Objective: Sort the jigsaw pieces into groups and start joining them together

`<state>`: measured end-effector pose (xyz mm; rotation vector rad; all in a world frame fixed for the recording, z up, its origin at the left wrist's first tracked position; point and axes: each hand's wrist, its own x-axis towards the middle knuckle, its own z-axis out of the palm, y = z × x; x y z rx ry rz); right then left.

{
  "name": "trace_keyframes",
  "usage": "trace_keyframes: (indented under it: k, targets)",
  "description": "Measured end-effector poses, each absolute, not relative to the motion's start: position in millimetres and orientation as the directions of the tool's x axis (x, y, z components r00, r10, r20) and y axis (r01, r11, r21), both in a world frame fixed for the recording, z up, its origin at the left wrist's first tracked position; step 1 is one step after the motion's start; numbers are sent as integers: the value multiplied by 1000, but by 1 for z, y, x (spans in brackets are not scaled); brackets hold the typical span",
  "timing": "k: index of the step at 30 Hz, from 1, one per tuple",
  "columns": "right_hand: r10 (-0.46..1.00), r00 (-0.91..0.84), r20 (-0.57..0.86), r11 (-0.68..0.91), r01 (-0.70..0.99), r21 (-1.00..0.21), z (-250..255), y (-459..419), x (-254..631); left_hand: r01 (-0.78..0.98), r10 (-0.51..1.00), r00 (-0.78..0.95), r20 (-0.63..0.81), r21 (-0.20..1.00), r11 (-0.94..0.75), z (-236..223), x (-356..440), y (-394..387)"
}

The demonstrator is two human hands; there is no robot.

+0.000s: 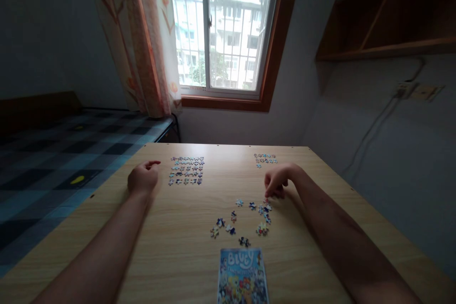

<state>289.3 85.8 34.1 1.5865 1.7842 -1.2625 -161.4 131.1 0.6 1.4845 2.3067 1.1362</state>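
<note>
My right hand [278, 181] reaches down to the table with thumb and fingertips pinched on a small pinkish jigsaw puzzle piece [266, 200]. That piece sits at the top of a loose scatter of puzzle pieces [252, 206]. On the left, my left hand [143, 176] rests over the table in a loose fist, its index finger pointing right, with nothing visible in it. Just right of it lie several neat rows of puzzle pieces [187, 169]. Beyond my right hand is a smaller set of rows [265, 157].
A blue Bluey picture card or box [242, 275] lies at the near edge of the wooden table [171, 242]. To the left stands a bed with a checked cover [107, 133]. Behind are a curtain [142, 33] and a window [231, 28]; a wooden shelf [392, 47] hangs at right.
</note>
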Motion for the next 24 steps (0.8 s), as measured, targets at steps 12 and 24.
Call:
trace_keyframes:
  k: [12, 24]
  targets:
    - [675, -167, -719, -144, 925, -350, 31, 90, 307, 703, 834, -490, 253, 681, 207, -2, -163, 132]
    - [951, 102, -292, -250, 811, -530, -4, 109, 332, 705, 840, -482, 247, 678, 206, -1, -163, 132]
